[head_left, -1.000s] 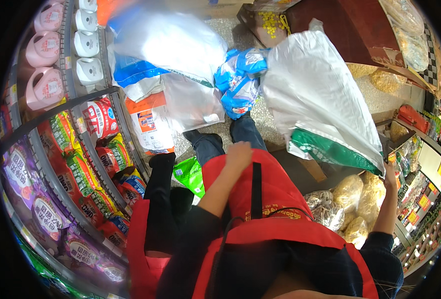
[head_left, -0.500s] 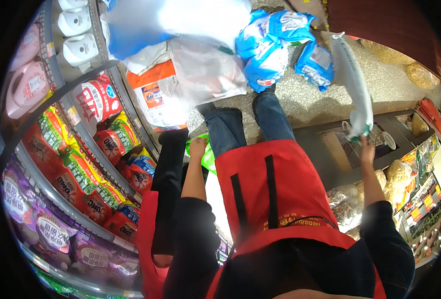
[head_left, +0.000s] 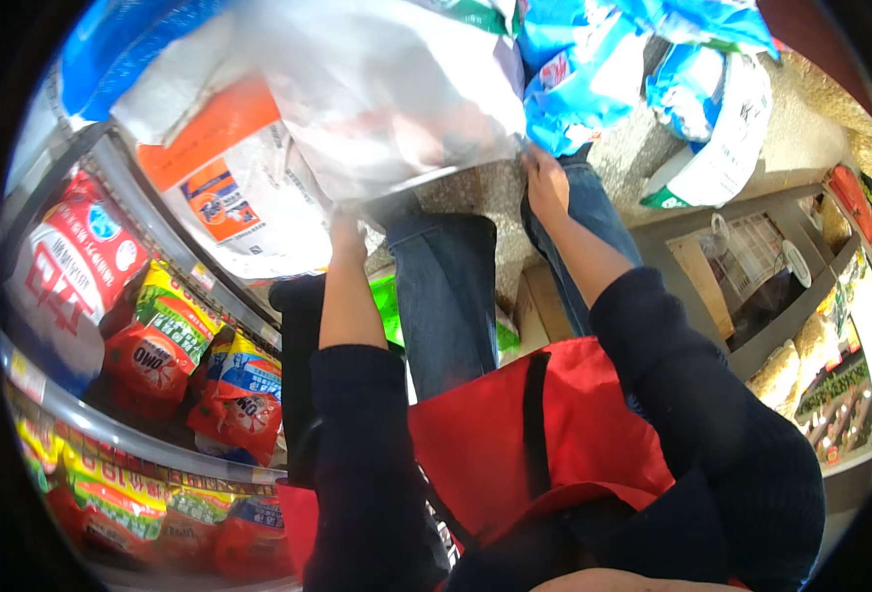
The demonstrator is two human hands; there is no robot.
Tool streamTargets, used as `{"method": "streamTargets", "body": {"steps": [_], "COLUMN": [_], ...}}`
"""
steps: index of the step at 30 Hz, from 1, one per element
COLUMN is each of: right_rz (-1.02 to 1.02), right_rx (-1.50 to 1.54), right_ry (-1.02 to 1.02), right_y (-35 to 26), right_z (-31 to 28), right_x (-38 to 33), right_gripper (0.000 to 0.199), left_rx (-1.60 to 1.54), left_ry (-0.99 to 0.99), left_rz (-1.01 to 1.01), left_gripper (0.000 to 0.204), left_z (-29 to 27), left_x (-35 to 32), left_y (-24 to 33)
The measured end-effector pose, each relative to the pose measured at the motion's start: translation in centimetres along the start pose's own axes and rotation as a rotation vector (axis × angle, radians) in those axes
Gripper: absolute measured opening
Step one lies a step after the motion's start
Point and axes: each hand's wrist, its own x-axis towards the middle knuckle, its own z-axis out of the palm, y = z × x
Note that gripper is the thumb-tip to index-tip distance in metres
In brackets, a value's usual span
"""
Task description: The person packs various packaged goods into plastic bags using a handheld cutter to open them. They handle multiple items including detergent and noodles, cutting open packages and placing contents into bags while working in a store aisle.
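Note:
In front of my legs lies a large translucent white plastic bag (head_left: 397, 109) with pinkish contents showing faintly through it. My right hand (head_left: 546, 185) is closed at its near right corner, fingers pinched on the plastic. My left hand (head_left: 347, 235), slightly blurred, is closed at the bag's near left corner; its fingertips are partly lost against the plastic. To the left of it stands a white and orange detergent sack (head_left: 219, 192). Blue and white detergent packs (head_left: 589, 84) lie just beyond my right hand. A white and green empty-looking sack (head_left: 717, 148) rests farther right.
Shelves on the left hold red and yellow detergent bags (head_left: 155, 340) and a bigger red and white bag (head_left: 81, 276). A bright green packet (head_left: 387, 306) is beside my left leg. On the right is a grey display stand (head_left: 673, 247) with bagged goods.
My right hand has let go of the white and green sack, which now lies on the floor, and moved left to the translucent bag. My left hand left the green packet and moved forward to that bag.

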Motion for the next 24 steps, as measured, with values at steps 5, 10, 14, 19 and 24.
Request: {"method": "streamTargets", "body": {"steps": [5, 10, 14, 19, 24], "right_rz": [0.267, 0.318, 0.46, 0.416, 0.288], "right_rx": [0.005, 0.135, 0.274, 0.299, 0.313], "right_ry": [-0.031, -0.131, -0.115, -0.089, -0.037], "right_y": [2.4, 3.4, 4.6, 4.2, -1.0], "right_z": [3.3, 4.5, 6.2, 5.7, -0.8], "right_x": [2.7, 3.1, 2.6, 2.0, -0.4], "right_gripper": [0.038, 0.036, 0.034, 0.04, 0.044], "left_rx": [-0.628, -0.55, -0.411, 0.37, -0.083], "left_ry": [0.253, 0.253, 0.345, 0.388, 0.449], "left_rz": [-0.253, -0.056, 0.116, 0.078, 0.286], "left_gripper": [0.025, 0.033, 0.028, 0.025, 0.027], "left_z": [1.0, 2.3, 2.7, 1.9, -0.1], "left_x": [0.6, 0.7, 1.6, 0.7, -5.4], "left_y": [2.3, 3.2, 1.7, 3.0, 8.0]}}
